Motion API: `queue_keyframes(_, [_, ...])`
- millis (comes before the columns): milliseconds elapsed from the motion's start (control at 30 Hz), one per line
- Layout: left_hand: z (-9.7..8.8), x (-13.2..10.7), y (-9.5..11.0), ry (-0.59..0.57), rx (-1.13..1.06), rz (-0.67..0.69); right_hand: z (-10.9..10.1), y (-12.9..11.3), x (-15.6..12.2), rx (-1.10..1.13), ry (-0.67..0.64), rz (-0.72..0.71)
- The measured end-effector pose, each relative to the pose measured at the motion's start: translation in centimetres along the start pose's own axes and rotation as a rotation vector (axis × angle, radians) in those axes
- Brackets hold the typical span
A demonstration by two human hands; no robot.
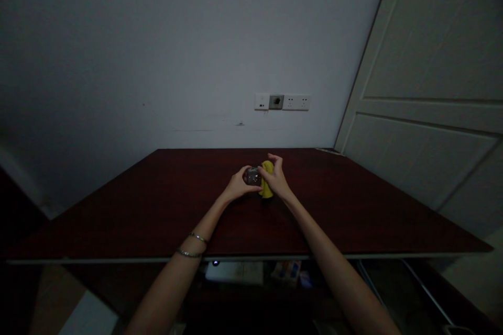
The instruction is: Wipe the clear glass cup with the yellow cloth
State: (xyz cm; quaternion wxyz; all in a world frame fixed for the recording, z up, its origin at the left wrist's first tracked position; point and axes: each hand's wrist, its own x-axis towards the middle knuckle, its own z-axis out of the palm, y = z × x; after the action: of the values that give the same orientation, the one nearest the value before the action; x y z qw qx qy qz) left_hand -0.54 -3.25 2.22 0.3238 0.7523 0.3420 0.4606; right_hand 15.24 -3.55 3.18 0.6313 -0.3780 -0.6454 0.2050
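Above the middle of the dark red table (165,209), my left hand (237,185) is closed around a small clear glass-like container (253,177), thumb in front and fingers behind. A yellow cloth (267,193) is bunched in my right hand (277,179) and lies against the container's right side. The right thumb reaches over to the container's upper edge, while the index finger points up beside the cloth. Dim light leaves the container's exact kind and contents unclear.
A pale wall with sockets (296,102) stands behind the table. To the right is a panelled white door (428,157). Below the table's front edge, a shelf holds a white flat object (236,272) and a colourful packet (286,270).
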Motion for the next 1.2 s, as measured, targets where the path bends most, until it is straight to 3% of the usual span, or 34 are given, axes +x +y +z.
queue_keyframes(200, [0.0, 0.1, -0.1, 0.039, 0.044, 0.039, 1.1, -1.0, 0.5, -0.065, -0.057, -0.093])
queue_keyframes(433, [0.3, 0.3, -1.3, 0.102, 0.095, 0.024, 0.6, -1.0, -0.4, -0.047, -0.129, -0.156])
queue_keyframes(600, [0.4, 0.3, -1.5, 0.074, 0.045, 0.043, 0.3, -1.2, -1.0, -0.111, -0.186, -0.199])
queue_keyframes(800, [0.5, 0.5, -1.8, 0.1, -0.042, -0.03, 0.2, -2.3, -1.7, -0.135, -0.324, -0.272])
queue_keyframes(900, [0.5, 0.5, -1.8, 0.1, -0.031, 0.005, 0.4, -2.1, -1.5, -0.103, -0.267, -0.252])
queue_keyframes(1067, [0.5, 0.4, -2.0, 0.126, 0.083, 0.073, 0.8, -1.1, -0.9, -0.035, -0.113, -0.101])
queue_keyframes(1200, [0.5, 0.4, -2.1, 0.123, 0.098, 0.048, 0.7, -1.3, -1.3, -0.07, -0.142, -0.163])
